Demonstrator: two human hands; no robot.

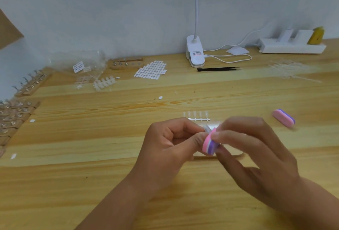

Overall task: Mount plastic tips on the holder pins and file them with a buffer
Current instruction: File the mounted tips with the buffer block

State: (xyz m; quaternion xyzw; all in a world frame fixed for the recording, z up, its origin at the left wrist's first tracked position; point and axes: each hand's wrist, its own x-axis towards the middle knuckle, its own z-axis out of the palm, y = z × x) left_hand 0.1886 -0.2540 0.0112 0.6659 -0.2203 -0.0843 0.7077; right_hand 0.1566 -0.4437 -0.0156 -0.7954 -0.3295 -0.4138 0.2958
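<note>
My left hand (170, 141) pinches a small clear plastic tip (207, 128) between thumb and fingers above the wooden table (91, 156). My right hand (253, 149) grips a pink and purple buffer block (209, 144) and holds it against the tip. Just behind my hands lies a strip of clear tips (197, 116). A second pink and purple buffer (283, 118) lies on the table to the right. Wooden holder blocks with metal pins (29, 86) stand along the left edge, more of these pin holders (14, 114) sit below them, and another holder block (126, 63) sits near the wall.
A sheet of white oval stickers (151, 70) and a white tip rack (104, 82) lie at the back. A clear bag (82, 66), a white clip lamp (195, 53), black tweezers (218, 69), a power strip (291, 46) and clear sprues (289, 70) line the wall.
</note>
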